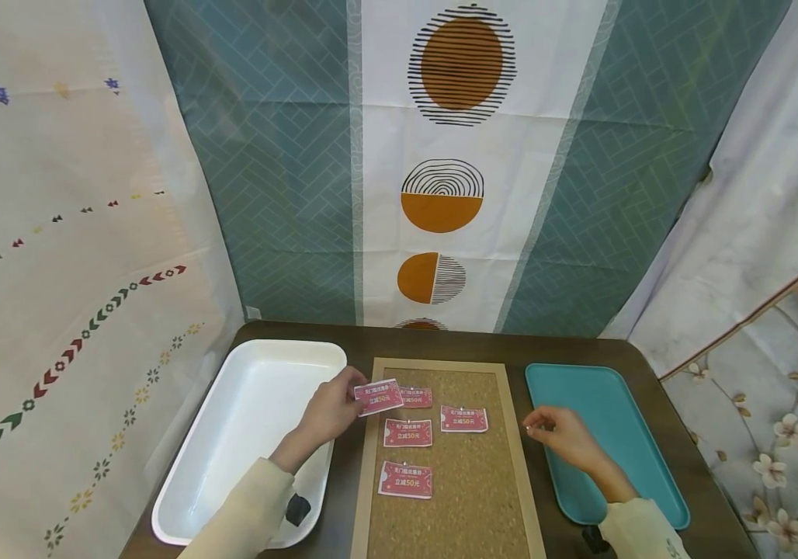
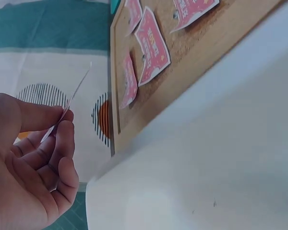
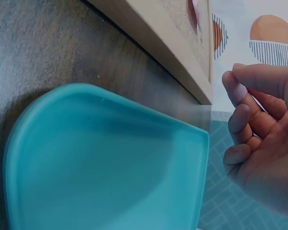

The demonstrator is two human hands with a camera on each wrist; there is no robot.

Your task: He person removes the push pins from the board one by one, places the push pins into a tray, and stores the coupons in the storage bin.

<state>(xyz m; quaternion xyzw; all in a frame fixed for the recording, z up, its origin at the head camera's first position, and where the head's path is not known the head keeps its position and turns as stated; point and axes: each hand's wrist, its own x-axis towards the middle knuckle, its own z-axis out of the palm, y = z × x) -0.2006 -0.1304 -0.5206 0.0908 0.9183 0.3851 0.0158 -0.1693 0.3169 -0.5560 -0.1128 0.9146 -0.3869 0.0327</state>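
My left hand [image 1: 329, 410] pinches a pink coupon card [image 1: 379, 397] between thumb and fingers over the cork board's left frame, its text facing up in the head view. Edge-on in the left wrist view, the card looks like a thin line. It overlaps another coupon [image 1: 416, 397] on the cork board [image 1: 472, 497]. Several such coupons are fixed there, with small clear pin heads at their top edges. Between the board and the teal tray, my right hand [image 1: 567, 437] has thumb and index fingertips together around a tiny pale pin-like thing [image 1: 529, 426], mostly hidden by the fingers.
A deep white tray [image 1: 231, 435] stands left of the board, under the left forearm. The teal tray [image 1: 598, 380] lies to the right, beneath the right hand. Both rest on a dark wooden table [image 1: 511, 349], with patterned cloths [image 1: 287, 194] hanging behind and at the sides.
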